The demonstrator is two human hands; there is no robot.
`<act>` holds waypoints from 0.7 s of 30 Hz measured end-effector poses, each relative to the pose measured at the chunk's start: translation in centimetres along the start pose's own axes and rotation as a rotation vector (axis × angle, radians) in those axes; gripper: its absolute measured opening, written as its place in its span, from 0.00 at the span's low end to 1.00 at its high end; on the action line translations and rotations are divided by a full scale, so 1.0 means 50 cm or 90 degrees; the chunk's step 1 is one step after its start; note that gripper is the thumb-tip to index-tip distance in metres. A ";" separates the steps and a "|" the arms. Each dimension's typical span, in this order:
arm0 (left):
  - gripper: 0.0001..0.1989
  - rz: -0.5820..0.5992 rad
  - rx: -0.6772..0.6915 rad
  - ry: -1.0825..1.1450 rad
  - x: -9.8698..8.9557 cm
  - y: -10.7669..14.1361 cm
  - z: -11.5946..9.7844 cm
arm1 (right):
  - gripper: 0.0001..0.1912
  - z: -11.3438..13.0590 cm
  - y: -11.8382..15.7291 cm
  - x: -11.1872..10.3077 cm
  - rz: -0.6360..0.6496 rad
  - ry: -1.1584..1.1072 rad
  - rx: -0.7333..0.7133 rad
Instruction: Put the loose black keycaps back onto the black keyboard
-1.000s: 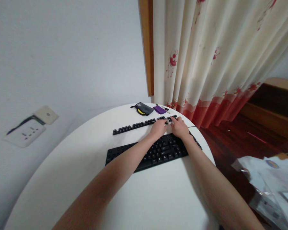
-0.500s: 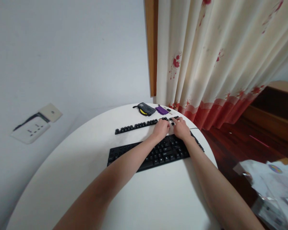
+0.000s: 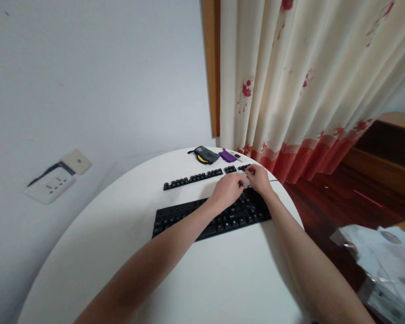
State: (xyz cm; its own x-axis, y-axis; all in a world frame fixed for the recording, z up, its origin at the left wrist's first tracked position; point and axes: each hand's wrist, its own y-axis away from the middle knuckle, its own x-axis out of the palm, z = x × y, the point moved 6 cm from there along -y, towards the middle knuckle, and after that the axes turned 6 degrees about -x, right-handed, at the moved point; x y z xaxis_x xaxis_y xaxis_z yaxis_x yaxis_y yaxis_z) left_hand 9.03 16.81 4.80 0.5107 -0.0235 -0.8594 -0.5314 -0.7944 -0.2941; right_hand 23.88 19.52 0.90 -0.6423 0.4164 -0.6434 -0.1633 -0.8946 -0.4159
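Note:
A black keyboard lies on the white round table, partly hidden under my forearms. Beyond it runs a row of loose black keycaps, with a short group of keycaps farther right. My left hand is closed above the keyboard's upper edge, a small dark piece showing at its fingertips. Close by on the right, my right hand has its fingers pinched together beside the rightmost keycaps. Whatever may be between those fingers is too small to make out.
A dark grey pouch with yellow, a purple cloth and a small brush-like item lie at the table's far edge. A thin cable leaves to the right. Curtains hang behind; papers and plastic bags sit lower right.
My left hand has moved right and nearer to me, uncovering the short keycap group. The right hand has drawn its fingers from reaching among the keycaps into a pinch.

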 end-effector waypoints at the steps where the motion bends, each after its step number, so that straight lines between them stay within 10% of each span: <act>1: 0.07 -0.004 -0.001 0.015 -0.001 0.008 -0.007 | 0.08 -0.001 -0.001 -0.007 -0.015 -0.040 -0.004; 9: 0.07 0.019 -0.020 0.125 0.051 0.046 -0.035 | 0.14 -0.036 0.005 -0.052 -0.193 -0.319 0.087; 21: 0.06 0.001 0.072 0.101 0.077 0.060 -0.053 | 0.19 -0.009 0.006 -0.043 -0.094 -0.278 0.052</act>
State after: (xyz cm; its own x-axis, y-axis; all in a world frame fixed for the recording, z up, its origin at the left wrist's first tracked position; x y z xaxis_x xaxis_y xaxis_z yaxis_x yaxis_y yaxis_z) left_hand 11.20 12.74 1.74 0.6054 -0.1269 -0.7858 -0.5998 -0.7217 -0.3455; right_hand 25.54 18.43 1.87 -0.8599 0.4489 -0.2429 -0.3244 -0.8481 -0.4190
